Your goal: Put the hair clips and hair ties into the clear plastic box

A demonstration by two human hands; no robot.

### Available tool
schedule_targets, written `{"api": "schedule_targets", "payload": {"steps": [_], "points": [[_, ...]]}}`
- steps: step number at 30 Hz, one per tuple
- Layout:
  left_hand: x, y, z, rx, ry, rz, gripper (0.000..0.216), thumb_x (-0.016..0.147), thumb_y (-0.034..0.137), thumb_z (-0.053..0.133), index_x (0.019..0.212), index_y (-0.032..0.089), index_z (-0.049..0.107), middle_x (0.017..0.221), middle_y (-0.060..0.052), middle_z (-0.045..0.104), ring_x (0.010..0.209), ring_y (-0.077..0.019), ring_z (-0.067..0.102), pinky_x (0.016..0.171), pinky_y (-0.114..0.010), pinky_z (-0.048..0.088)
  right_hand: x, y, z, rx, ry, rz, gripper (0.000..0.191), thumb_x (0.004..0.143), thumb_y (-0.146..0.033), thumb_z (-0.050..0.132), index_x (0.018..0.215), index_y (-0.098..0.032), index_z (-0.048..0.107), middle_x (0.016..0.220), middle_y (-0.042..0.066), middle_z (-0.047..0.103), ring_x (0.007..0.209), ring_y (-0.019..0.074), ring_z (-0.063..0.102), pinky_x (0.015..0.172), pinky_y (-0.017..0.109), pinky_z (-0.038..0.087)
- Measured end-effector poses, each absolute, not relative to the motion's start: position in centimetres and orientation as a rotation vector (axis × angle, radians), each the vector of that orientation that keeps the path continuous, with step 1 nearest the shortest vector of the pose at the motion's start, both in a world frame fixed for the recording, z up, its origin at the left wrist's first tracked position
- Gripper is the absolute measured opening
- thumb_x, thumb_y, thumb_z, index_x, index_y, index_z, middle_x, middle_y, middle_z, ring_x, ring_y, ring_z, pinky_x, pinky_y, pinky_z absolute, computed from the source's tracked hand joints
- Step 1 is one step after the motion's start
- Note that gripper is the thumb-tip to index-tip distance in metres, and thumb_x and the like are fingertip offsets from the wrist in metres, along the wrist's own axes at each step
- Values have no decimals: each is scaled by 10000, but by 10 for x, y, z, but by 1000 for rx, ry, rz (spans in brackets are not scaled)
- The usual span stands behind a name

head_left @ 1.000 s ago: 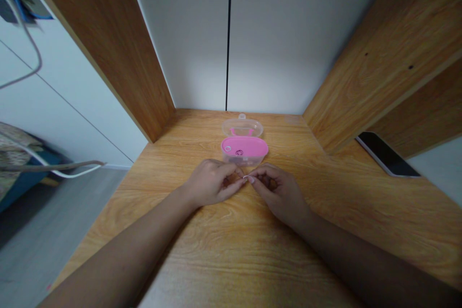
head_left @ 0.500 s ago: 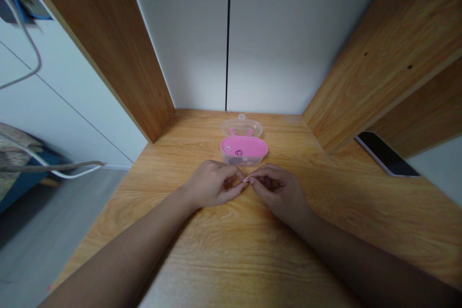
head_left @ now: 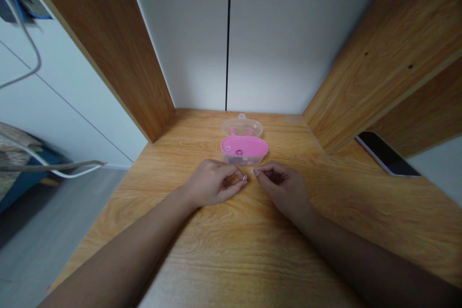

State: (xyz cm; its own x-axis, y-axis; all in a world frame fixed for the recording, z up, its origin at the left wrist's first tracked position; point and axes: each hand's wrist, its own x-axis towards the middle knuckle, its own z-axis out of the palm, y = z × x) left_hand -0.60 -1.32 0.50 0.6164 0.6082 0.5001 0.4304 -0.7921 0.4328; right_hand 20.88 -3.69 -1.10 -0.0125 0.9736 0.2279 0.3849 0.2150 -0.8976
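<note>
My left hand [head_left: 216,184] is closed in a pinch, a small pale hair tie [head_left: 245,178] showing at its fingertips. Just to the right, my right hand [head_left: 283,187] pinches another small pale hair tie [head_left: 252,172]; most of it is hidden by thumb and finger. A narrow gap separates the two hands. Right behind them is a clear oval plastic box [head_left: 234,159] with a pink tray [head_left: 249,143] on top. On the tray lie a light teal hair tie [head_left: 227,148] and dark hair ties [head_left: 239,152]. The box's clear lid [head_left: 241,127] is swung back.
A phone [head_left: 386,154] lies at the right on the wooden tabletop [head_left: 216,255]. Wooden panels rise on both sides, and a pale cabinet door [head_left: 267,38] closes off the back. Cables [head_left: 72,166] hang at the left, beyond the table edge.
The hands were together at one pale hair tie; now they are apart. My right hand has shifted slightly right and away, with a pale piece in its pinch. My left hand has hardly moved.
</note>
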Motion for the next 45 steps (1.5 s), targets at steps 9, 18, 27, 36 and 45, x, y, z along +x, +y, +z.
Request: {"api": "schedule_targets", "payload": {"steps": [9, 18, 27, 36, 45], "points": [[-9, -11, -3, 2376, 1042, 1159, 173, 916, 306, 619, 893, 157, 705, 538, 47, 582, 431, -56, 459, 445, -162, 350, 206, -36, -7, -1226, -1401, 916, 256, 789, -447, 730, 733, -197, 721, 636, 10, 655, 557, 124, 535, 530, 251, 432], [-9, -10, 0, 2292, 1112, 1330, 165, 914, 285, 629, 889, 141, 708, 575, 30, 613, 449, -50, 474, 453, -153, 364, 204, -36, 1, -1206, -1333, 904, 320, 776, -505, 727, 705, -195, 683, 570, -21, 550, 526, 110, 466, 502, 245, 395], [-10, -10, -2, 2321, 1102, 1287, 174, 915, 278, 619, 890, 135, 715, 605, -2, 662, 456, -65, 501, 454, -161, 382, 206, -35, -3, -1222, -1361, 900, 334, 803, -524, 701, 744, -196, 688, 578, -15, 545, 537, 116, 467, 502, 246, 390], [-9, -9, 1, 2386, 1083, 1274, 179, 925, 269, 603, 878, 139, 717, 593, 0, 665, 454, -69, 514, 457, -168, 391, 205, -35, -3, -1221, -1351, 915, 321, 797, -508, 710, 739, -192, 695, 580, -16, 554, 529, 114, 466, 495, 243, 383], [-11, -9, 0, 2420, 1077, 1241, 175, 925, 273, 603, 895, 149, 724, 617, -6, 684, 472, -77, 544, 479, -176, 421, 208, -36, -6, -1237, -1386, 900, 325, 826, -515, 689, 764, -197, 695, 586, -17, 552, 528, 117, 467, 494, 244, 381]]}}
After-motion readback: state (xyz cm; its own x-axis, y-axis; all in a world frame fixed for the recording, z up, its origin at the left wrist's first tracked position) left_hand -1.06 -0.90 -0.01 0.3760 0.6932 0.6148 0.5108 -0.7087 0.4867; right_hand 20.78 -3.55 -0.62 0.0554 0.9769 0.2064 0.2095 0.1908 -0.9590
